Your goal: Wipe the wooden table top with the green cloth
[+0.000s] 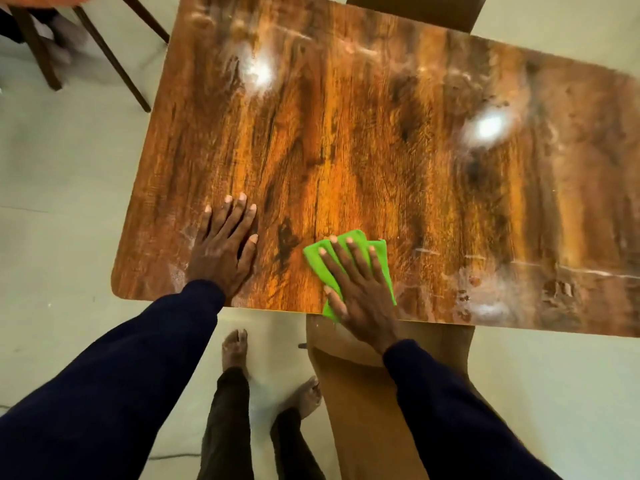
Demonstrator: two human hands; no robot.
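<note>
Your dark navy sleeves (pixel 121 375) fill the bottom of the view, both arms reaching onto the table top (pixel 381 150).

Hands:
- Your left hand (pixel 221 251) lies flat, palm down, on bare wood near the front-left corner. Fingers are straight and slightly spread, grasping nothing.
- Your right hand (pixel 360 296) is also flat, fingers straight and spread, pressing the green cloth (pixel 384 261) onto the top. It's not clenched and I see no pinch.
- That cloth is folded and sits at the near edge, left of centre. One corner pokes just over the edge by your thumb.
- A strip of wood separates the two hands.

Edges and room:
- The near edge (pixel 277 308) runs under your right palm heel.
- The rounded corner is just left of your left hand.
- Wide wood stretches ahead and to the right of the cloth.
- A brown chair (pixel 363 393) sits at the near edge, directly under your right wrist.
- A second chair (pixel 415 12) is at the far edge, and dark chair legs (pixel 104 57) stand off the far-left corner.
- Your bare feet (pixel 235 351) stand on the pale floor (pixel 62 202) between your arms.

Surface:
- It's glossy orange-brown wood grain with dark streaks and two bright light reflections (pixel 488 128).
- Whitish smears (pixel 554 268) show on the near right side and around your left hand.
- The cloth looks soft, like microfibre.
</note>
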